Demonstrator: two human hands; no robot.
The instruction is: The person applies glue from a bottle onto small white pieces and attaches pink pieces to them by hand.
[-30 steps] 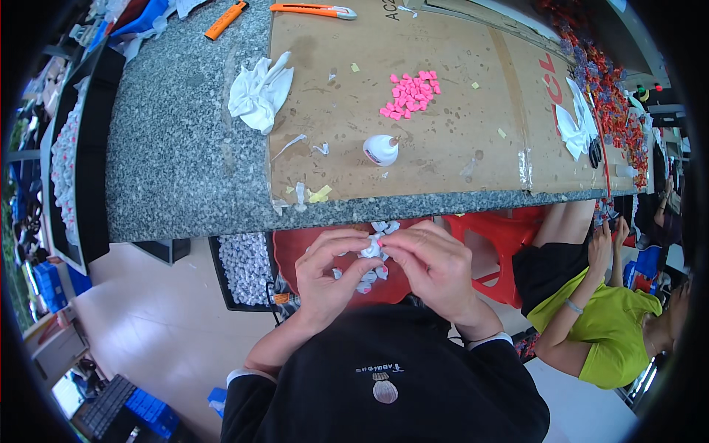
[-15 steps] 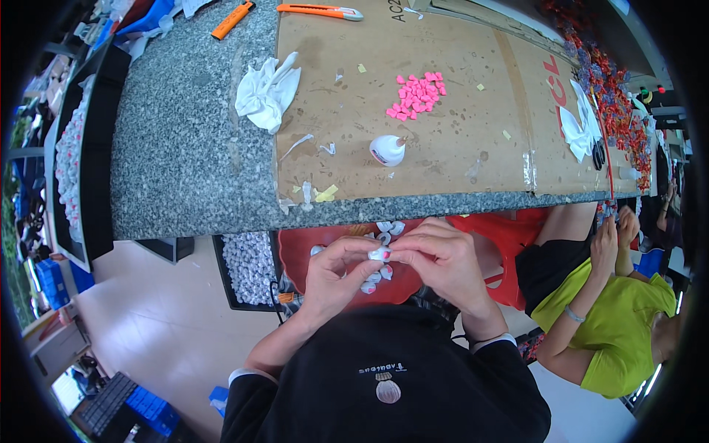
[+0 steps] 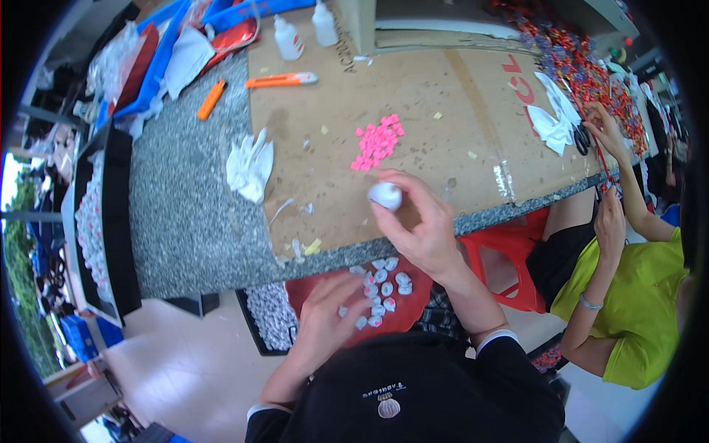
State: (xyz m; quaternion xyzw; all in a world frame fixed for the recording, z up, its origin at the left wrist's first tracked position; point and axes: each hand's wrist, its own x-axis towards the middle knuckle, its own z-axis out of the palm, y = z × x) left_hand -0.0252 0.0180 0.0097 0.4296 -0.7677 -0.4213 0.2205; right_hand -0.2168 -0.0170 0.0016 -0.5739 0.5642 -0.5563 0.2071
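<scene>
My right hand (image 3: 427, 230) grips a small white squeeze bottle (image 3: 384, 196) between thumb and fingers, just above the cardboard sheet (image 3: 443, 177) near the table's front edge. Beyond it lies a heap of small bright pink pieces (image 3: 378, 142). My left hand (image 3: 323, 316) is over the left side of a red basin (image 3: 416, 295) at my lap. Its fingers are blurred but look stretched out, with nothing visible in them. Inside the basin lie several small white rounded pieces (image 3: 387, 289), some with pink spots.
A white glove (image 3: 249, 166), an orange cutter (image 3: 281, 80) and an orange lighter (image 3: 211, 100) lie at left on the table. Two white bottles (image 3: 288, 40) stand behind. Black trays (image 3: 118, 221) hold many small pieces. At right, a co-worker (image 3: 628, 303) handles red strands beside scissors (image 3: 582, 139).
My hands have parted from the small white piece with pink they held together. The right reached forward and took the bottle off the cardboard; the left drew lower over the basin. The view shifted.
</scene>
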